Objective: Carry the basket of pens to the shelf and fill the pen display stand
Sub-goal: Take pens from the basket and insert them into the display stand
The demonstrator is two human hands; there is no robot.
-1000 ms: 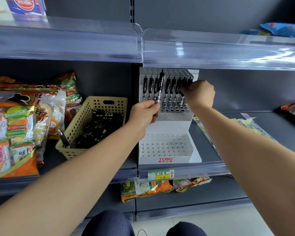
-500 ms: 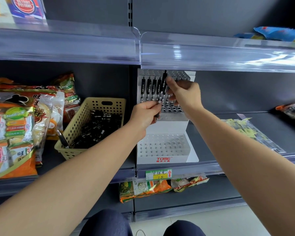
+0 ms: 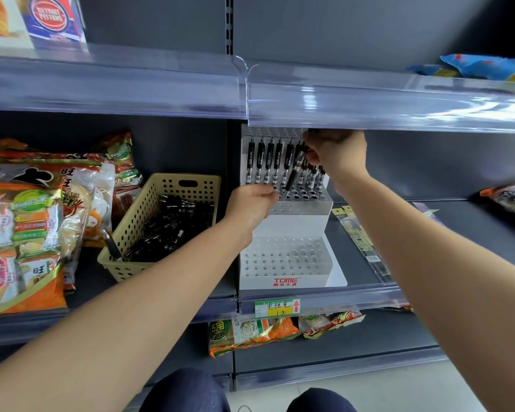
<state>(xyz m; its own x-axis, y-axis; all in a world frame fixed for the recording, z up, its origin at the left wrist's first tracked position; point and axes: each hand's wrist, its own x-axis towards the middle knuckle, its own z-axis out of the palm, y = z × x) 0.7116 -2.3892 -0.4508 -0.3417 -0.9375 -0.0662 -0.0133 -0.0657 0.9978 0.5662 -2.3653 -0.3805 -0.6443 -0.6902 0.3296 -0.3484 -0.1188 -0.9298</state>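
Restocking at a shop shelf (image 3: pixel 464 233): a person loads a white pen display stand (image 3: pixel 298 224). The right grip (image 3: pixel 336 156), raised close beneath the shelf above, is closed round the top of a black pen (image 3: pixel 293 173). The pen hangs tilted, its tip below and left of that grip, over the open holes of the stand's upper tier. The step looks best done by bringing the pen upright and lining its tip over a free hole beside the standing pens (image 3: pixel 265 162). It can then be pressed straight down so the neighbours are not knocked. The left grip (image 3: pixel 252 203), lower and left of the right one, is curled against the tier's front, and whether it holds anything cannot be told. The basket (image 3: pixel 137 224) of loose pens (image 3: pixel 173 227) stands just left of it.
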